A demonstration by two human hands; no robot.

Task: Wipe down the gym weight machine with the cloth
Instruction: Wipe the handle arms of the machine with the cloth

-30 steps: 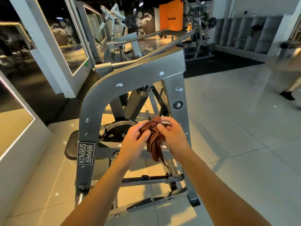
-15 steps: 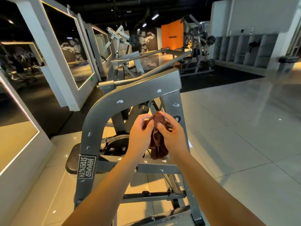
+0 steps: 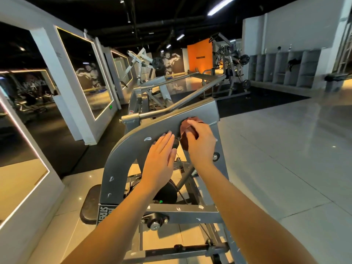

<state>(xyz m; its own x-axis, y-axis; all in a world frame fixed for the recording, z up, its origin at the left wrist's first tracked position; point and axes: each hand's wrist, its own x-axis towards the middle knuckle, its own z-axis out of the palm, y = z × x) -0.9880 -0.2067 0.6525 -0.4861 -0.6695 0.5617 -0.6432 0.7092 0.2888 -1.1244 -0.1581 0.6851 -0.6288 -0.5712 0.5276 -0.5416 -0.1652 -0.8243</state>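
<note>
At our far left stand lit mirrors (image 3: 83, 73) in white frames, and a dark pad (image 3: 88, 204) sits low beside the machine (image 3: 122, 149). The machine's grey frame curves up from a label (image 3: 103, 212) to a flat top beam, which is dotted with white smears (image 3: 147, 139). Behind it are a black plate (image 3: 169, 191) and cross-bars, partly hidden by our forearms. Our left hand (image 3: 160, 161) is released, fingers straight and together, the tips touching the beam just beside the cloth (image 3: 185, 136). The brown cloth is bunched against the beam near its right end. It is mostly covered by our right hand (image 3: 201, 143), whose fingers curl over it and press it to the metal. Both arms reach forward from the bottom edge. To the right spreads a glossy tiled floor (image 3: 285, 159), with an orange wall (image 3: 200, 56) and grey lockers (image 3: 282, 69) beyond.
</note>
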